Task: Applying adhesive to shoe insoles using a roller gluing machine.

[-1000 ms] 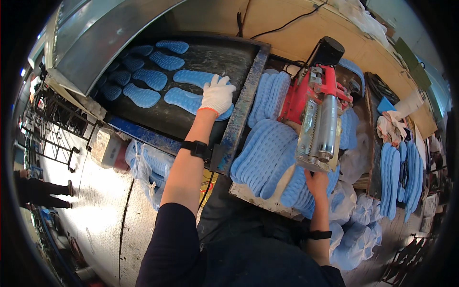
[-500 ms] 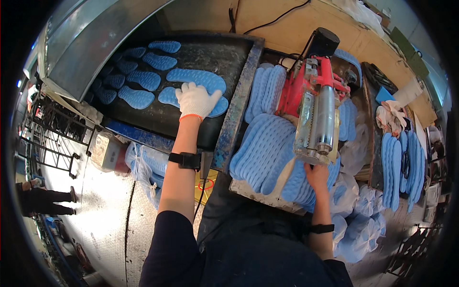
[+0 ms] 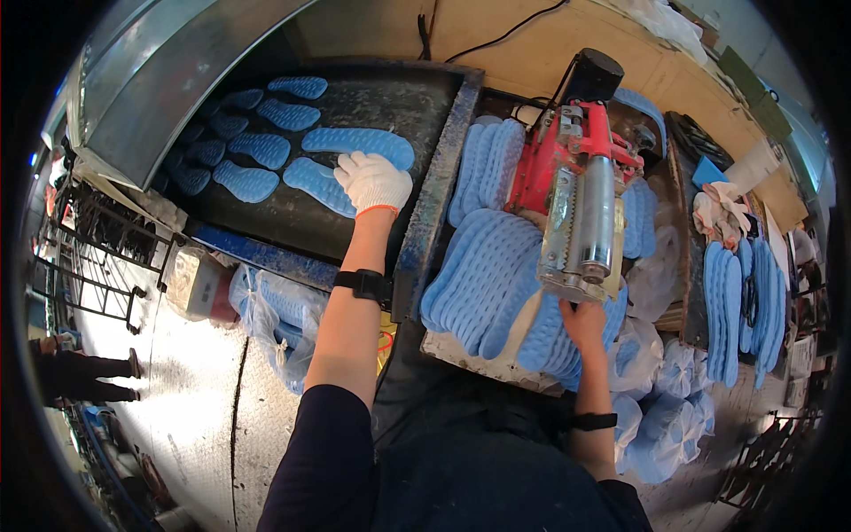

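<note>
My left hand point(image 3: 376, 183), in a white knitted glove with an orange cuff, rests over the heel-side end of a blue insole point(image 3: 315, 184) on the dark belt point(image 3: 266, 217). Its fingers are loosely bent but not closed round anything I can see. Just beyond lies another blue insole point(image 3: 355, 140). My bare right hand point(image 3: 583, 324) is at a row of standing blue insoles point(image 3: 542, 341), right below the end of a metal roller point(image 3: 596, 222) on a red machine point(image 3: 538, 168). Its fingertips are partly hidden there, so its grip does not show.
Several smaller insoles point(image 3: 245, 181) lie along the belt's left part, near a metal hood point(image 3: 168, 80). A blue-painted rim point(image 3: 434, 186) divides belt from machine. Packed insoles point(image 3: 479, 275) stand left of the roller. Bagged insoles point(image 3: 665, 434) sit below, right of my right arm.
My left hand has slid right across the insole, and its spread fingers have drawn closer together. My right hand stays in place below the roller.
</note>
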A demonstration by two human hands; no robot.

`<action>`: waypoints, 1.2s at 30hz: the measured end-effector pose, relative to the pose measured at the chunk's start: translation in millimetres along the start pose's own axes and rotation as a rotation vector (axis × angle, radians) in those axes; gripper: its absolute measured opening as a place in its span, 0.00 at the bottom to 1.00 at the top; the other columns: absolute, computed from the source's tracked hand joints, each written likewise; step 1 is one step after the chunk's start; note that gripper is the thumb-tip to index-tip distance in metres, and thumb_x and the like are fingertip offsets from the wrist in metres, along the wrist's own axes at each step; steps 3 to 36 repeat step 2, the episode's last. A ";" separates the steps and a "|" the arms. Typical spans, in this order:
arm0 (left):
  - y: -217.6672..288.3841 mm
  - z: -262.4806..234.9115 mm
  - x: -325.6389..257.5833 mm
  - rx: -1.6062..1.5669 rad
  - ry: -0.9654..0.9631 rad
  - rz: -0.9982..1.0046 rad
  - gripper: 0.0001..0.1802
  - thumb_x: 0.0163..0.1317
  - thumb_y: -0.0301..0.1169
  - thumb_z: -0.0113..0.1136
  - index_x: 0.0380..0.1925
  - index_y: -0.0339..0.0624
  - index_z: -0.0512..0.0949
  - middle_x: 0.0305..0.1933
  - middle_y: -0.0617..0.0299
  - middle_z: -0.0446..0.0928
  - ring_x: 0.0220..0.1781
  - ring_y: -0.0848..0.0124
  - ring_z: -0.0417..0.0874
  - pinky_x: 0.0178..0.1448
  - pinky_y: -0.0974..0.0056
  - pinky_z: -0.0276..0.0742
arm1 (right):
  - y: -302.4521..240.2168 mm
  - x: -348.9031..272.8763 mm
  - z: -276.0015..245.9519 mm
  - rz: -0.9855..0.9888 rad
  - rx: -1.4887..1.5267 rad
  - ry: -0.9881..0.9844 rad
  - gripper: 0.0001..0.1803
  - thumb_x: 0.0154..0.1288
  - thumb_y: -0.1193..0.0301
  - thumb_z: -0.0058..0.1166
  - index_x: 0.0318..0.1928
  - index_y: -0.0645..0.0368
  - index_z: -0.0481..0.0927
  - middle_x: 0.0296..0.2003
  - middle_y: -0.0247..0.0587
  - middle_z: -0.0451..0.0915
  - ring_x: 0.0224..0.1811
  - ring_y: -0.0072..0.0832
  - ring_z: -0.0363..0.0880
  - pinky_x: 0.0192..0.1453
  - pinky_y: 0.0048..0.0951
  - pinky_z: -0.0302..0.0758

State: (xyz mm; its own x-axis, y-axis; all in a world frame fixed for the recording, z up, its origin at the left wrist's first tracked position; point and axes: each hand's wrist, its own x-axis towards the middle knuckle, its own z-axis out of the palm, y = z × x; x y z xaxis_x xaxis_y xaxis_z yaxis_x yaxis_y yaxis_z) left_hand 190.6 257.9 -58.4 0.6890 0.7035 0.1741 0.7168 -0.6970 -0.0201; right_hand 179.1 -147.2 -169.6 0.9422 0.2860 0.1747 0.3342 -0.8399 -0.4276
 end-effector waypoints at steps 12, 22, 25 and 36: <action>-2.3 1.9 -0.9 -0.033 -0.055 -0.004 0.35 0.56 0.50 0.55 0.54 0.32 0.76 0.61 0.51 0.70 0.65 0.55 0.62 0.68 0.50 0.54 | -0.1 0.7 0.0 0.013 0.009 -0.029 0.19 0.56 0.64 0.61 0.47 0.57 0.78 0.41 0.54 0.80 0.42 0.54 0.79 0.43 0.50 0.76; -2.3 1.9 -0.9 -0.033 -0.055 -0.004 0.35 0.56 0.50 0.55 0.54 0.32 0.76 0.61 0.51 0.70 0.65 0.55 0.62 0.68 0.50 0.54 | -0.1 0.7 0.0 0.013 0.009 -0.029 0.19 0.56 0.64 0.61 0.47 0.57 0.78 0.41 0.54 0.80 0.42 0.54 0.79 0.43 0.50 0.76; -2.3 1.9 -0.9 -0.033 -0.055 -0.004 0.35 0.56 0.50 0.55 0.54 0.32 0.76 0.61 0.51 0.70 0.65 0.55 0.62 0.68 0.50 0.54 | -0.1 0.7 0.0 0.013 0.009 -0.029 0.19 0.56 0.64 0.61 0.47 0.57 0.78 0.41 0.54 0.80 0.42 0.54 0.79 0.43 0.50 0.76; -2.3 1.9 -0.9 -0.033 -0.055 -0.004 0.35 0.56 0.50 0.55 0.54 0.32 0.76 0.61 0.51 0.70 0.65 0.55 0.62 0.68 0.50 0.54 | -0.1 0.7 0.0 0.013 0.009 -0.029 0.19 0.56 0.64 0.61 0.47 0.57 0.78 0.41 0.54 0.80 0.42 0.54 0.79 0.43 0.50 0.76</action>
